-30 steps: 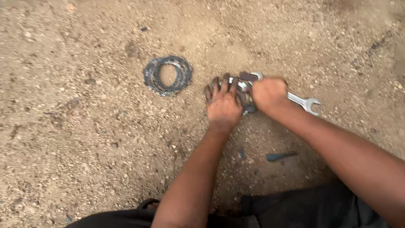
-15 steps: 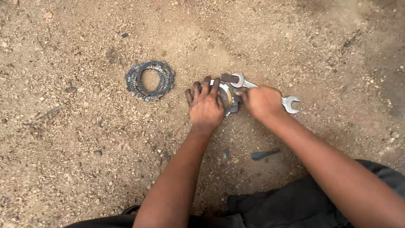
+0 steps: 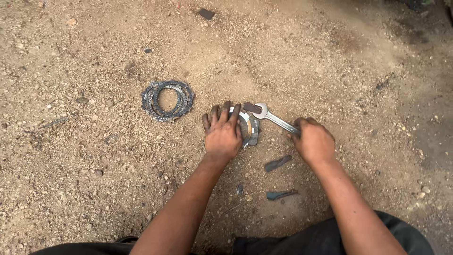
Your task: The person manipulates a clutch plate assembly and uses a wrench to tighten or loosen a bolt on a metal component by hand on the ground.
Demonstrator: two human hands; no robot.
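My left hand presses flat on a round metal part that lies on the dirt ground. My right hand grips the handle of a steel wrench, whose ring end sits at the top right edge of the metal part beside a small dark piece. A stack of dark toothed rings lies on the ground to the left of my left hand, apart from it.
Two small dark metal pieces lie on the dirt between my forearms. A dark flat stone sits at the top. Pebbles and gravel are scattered on the left. My dark trousers show at the bottom edge.
My right hand slid back along the wrench to its handle end, swinging it down to the right. The left hand stays pressed on the metal part. The camera view shifted.
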